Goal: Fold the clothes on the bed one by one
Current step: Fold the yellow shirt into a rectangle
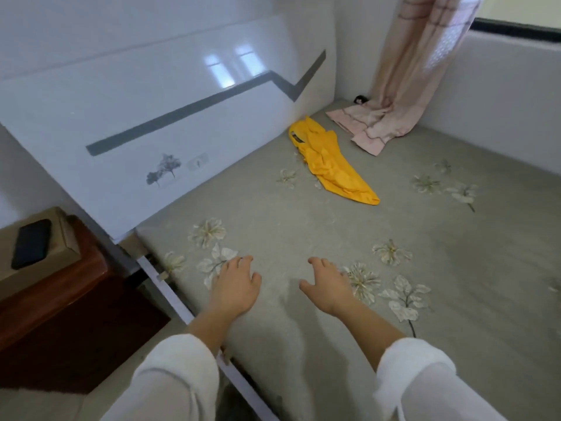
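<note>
**Yellow garment unfolded at the head of the bed, both hands empty**

Head view: the yellow garment (331, 165) lay crumpled in a long strip right of centre in the upper half of the frame, on the grey flower-print bed (303, 226), its top end just beside the glossy white headboard (151, 101). It was well apart from both hands.

The left hand (235, 287) sat at lower centre, near the bed's left edge, fingers spread, relaxed and grasping nothing. The right hand (329, 287) was just to its right, fingers likewise loose and spread, holding nothing. Whether either palm touched the sheet could not be told. White sleeves (179, 378) covered both forearms.

At upper right a pink curtain (409, 71) hung down, its hem pooled on the bed near the garment. At left edge, a dark phone (32, 243) lay on a cardboard box (65, 238), which sat on a brown wooden stand (60, 287).
</note>
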The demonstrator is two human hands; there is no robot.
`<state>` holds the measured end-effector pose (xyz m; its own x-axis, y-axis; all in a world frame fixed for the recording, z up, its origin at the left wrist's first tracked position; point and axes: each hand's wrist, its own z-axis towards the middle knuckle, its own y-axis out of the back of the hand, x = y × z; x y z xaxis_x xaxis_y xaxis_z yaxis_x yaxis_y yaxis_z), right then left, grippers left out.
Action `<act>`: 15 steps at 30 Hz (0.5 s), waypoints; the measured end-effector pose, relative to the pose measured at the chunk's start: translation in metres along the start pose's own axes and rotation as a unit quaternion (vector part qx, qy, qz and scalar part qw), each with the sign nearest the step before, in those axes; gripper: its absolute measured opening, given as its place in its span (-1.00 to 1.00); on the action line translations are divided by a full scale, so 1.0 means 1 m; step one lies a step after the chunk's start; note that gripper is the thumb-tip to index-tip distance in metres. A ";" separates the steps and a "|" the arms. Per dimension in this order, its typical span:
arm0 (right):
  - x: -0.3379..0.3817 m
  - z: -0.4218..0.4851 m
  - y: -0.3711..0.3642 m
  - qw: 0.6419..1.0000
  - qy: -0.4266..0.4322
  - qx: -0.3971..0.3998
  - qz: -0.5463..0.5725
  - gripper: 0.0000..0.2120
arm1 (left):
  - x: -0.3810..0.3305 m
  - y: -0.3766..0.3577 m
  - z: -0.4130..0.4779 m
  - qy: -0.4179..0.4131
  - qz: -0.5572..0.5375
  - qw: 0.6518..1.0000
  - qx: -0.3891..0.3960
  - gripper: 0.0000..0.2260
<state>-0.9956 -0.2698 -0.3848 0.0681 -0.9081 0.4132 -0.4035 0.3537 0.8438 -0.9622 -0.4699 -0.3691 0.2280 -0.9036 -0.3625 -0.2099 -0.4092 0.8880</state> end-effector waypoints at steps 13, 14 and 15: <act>-0.068 0.342 -0.056 0.974 -0.204 -0.076 0.068 -0.42 | 0.056 -0.094 0.420 -0.105 0.066 0.989 0.081 -0.49; -0.078 0.362 -0.062 0.971 -0.207 -0.096 0.070 -0.42 | 0.057 -0.110 0.445 -0.118 0.075 0.987 0.075 -0.48; -0.088 0.381 -0.067 0.969 -0.205 -0.118 0.069 -0.44 | 0.057 -0.125 0.470 -0.135 0.075 0.986 0.066 -0.47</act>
<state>-1.3223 -0.2985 -0.6079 -0.3599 -0.8444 0.3969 -0.1592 0.4747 0.8656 -1.3700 -0.5295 -0.6335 -0.0724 -0.9489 -0.3073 -0.3474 -0.2648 0.8996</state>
